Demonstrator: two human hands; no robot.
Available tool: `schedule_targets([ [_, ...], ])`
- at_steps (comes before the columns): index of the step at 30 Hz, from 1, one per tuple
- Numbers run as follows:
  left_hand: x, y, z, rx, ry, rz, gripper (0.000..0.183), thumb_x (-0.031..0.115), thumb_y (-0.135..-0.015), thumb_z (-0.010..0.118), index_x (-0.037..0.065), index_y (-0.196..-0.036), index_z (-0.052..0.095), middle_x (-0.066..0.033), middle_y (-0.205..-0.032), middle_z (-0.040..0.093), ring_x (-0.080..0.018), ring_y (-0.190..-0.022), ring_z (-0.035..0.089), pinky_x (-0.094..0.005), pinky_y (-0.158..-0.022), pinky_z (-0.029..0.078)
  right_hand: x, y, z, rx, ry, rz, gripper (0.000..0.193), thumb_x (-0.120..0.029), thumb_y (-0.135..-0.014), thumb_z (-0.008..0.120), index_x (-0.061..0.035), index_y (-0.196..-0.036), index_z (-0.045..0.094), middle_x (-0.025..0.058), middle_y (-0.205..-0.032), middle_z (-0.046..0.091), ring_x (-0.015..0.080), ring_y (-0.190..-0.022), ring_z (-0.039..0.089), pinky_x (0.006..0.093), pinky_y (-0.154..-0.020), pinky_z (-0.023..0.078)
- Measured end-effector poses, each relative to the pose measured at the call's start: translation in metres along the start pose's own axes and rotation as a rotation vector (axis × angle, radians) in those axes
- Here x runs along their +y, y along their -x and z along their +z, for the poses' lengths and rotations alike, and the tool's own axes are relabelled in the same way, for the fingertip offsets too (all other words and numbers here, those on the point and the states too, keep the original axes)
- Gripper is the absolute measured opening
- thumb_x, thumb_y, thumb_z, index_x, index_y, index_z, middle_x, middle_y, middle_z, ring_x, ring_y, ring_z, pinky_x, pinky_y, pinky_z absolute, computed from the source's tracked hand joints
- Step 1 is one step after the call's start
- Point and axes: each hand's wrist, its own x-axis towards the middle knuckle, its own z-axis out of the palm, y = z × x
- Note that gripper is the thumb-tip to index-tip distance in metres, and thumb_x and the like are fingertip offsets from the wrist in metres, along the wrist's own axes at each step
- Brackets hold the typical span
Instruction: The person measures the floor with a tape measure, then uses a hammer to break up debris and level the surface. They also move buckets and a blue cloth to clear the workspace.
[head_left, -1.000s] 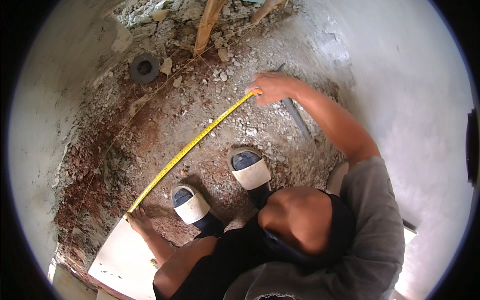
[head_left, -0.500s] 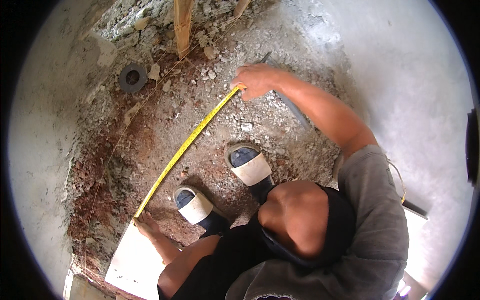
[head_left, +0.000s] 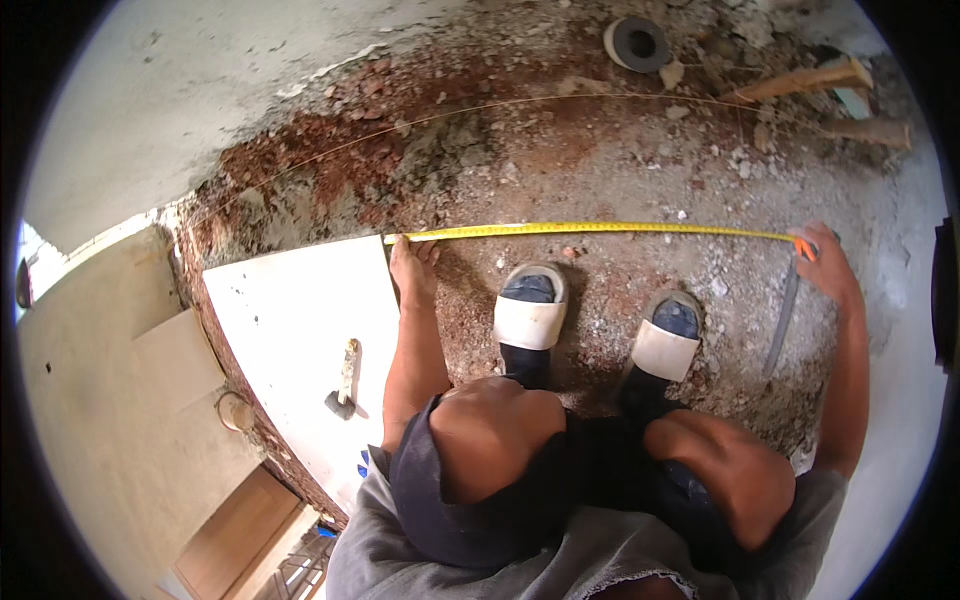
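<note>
A yellow tape measure blade [head_left: 600, 229] lies stretched flat across rubble-strewn ground in front of my feet. My left hand [head_left: 412, 268] pins its free end at the corner of a white tile [head_left: 300, 340]. My right hand [head_left: 822, 268] holds the orange tape measure case [head_left: 804, 246] at the far right, next to a grey wall. I am squatting, with both feet in white-strapped sandals [head_left: 530, 318] just behind the tape.
A small hammer [head_left: 343, 382] lies on the white tile. A long metal bar [head_left: 782, 318] rests on the rubble by my right hand. A black pipe opening [head_left: 637, 42] and wooden stakes [head_left: 800, 82] sit beyond, with a thin string line [head_left: 520, 102] running across.
The view has swung round so the tape now runs level across the picture. Both hands keep their hold on the tape's ends.
</note>
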Motion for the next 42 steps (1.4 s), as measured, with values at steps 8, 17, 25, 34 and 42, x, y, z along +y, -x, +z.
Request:
schedule_targets([
  [8, 0.01, 0.004, 0.0, 0.002, 0.018, -0.027, 0.033, 0.04, -0.098, 0.039, 0.012, -0.115, 0.044, -0.0108, -0.121, 0.056, -0.0295, -0.109, 0.055, -0.0464, -0.087, 0.044, -0.014, 0.004, 0.01, 0.034, -0.038, 0.027, 0.048, -0.005, -0.066, 0.062, -0.0075, -0.114, 0.061, 0.0131, -0.1, 0.052, 0.031, -0.102, 0.051, 0.0358, -0.091, 0.041],
  [17, -0.002, -0.038, -0.038, -0.125, -0.086, 0.024, 0.043, 0.038, -0.099, 0.04, 0.007, -0.128, 0.042, -0.0129, -0.125, 0.051, -0.0294, -0.116, 0.051, -0.0418, -0.086, 0.045, -0.001, 0.004, 0.026, 0.028, 0.125, 0.01, 0.045, -0.026, -0.071, 0.068, -0.0169, -0.114, 0.061, 0.0128, -0.096, 0.053, 0.0292, -0.096, 0.054, 0.0445, -0.078, 0.045],
  [25, 0.017, -0.007, -0.006, -0.053, -0.081, -0.024, 0.049, 0.04, -0.1, 0.034, 0.006, -0.136, 0.034, -0.0136, -0.136, 0.044, -0.0296, -0.129, 0.039, -0.043, -0.099, 0.037, -0.023, 0.014, 0.021, 0.094, 0.089, 0.058, 0.047, -0.026, -0.069, 0.065, -0.0164, -0.114, 0.062, 0.0105, -0.103, 0.055, 0.0293, -0.106, 0.052, 0.0437, -0.086, 0.045],
  [34, 0.02, 0.001, 0.003, -0.031, -0.104, -0.045, 0.049, 0.039, -0.101, 0.031, 0.003, -0.134, 0.035, -0.0131, -0.14, 0.042, -0.0282, -0.129, 0.04, -0.0418, -0.101, 0.038, -0.03, 0.016, 0.019, 0.032, 0.084, 0.147, 0.049, -0.023, -0.07, 0.067, -0.0194, -0.119, 0.061, 0.0086, -0.109, 0.054, 0.027, -0.112, 0.048, 0.0443, -0.09, 0.044],
  [42, 0.016, -0.01, -0.009, -0.071, -0.085, -0.019, 0.044, 0.036, -0.101, 0.036, 0.004, -0.13, 0.037, -0.0139, -0.134, 0.046, -0.0282, -0.125, 0.045, -0.0383, -0.088, 0.048, -0.02, 0.011, 0.03, 0.129, 0.106, 0.044, 0.045, -0.019, -0.067, 0.064, -0.0151, -0.111, 0.064, 0.0078, -0.096, 0.052, 0.0257, -0.103, 0.05, 0.0441, -0.081, 0.046],
])
